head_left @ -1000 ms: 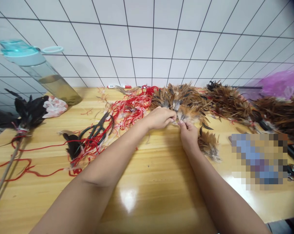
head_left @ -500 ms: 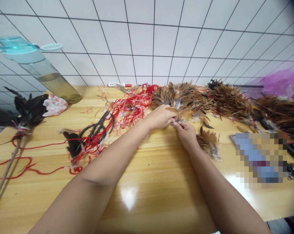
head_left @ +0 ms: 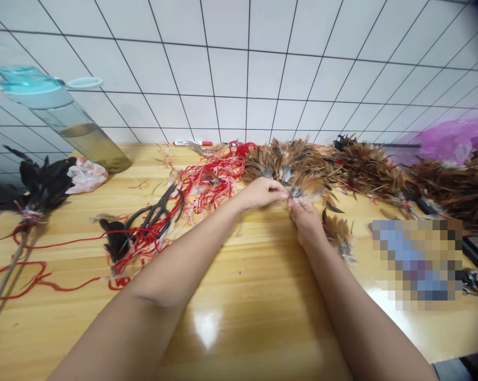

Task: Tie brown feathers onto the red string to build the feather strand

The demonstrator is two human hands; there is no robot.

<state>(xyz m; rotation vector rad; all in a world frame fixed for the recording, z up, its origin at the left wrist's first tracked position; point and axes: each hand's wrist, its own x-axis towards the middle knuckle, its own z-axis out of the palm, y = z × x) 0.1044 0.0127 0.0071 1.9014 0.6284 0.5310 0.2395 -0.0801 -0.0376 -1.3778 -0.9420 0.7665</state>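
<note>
Brown feathers (head_left: 307, 182) appear pinched between the left hand (head_left: 263, 192) and right hand (head_left: 306, 221), both nearly closed.

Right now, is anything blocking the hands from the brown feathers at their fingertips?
Nothing visible is. The left hand and right hand are at the greyish base of the brown feathers, and the scissors lie off to the left.

small brown feather tuft (head_left: 305, 184), fluffy grey base pinched, tips fanning away
</note>
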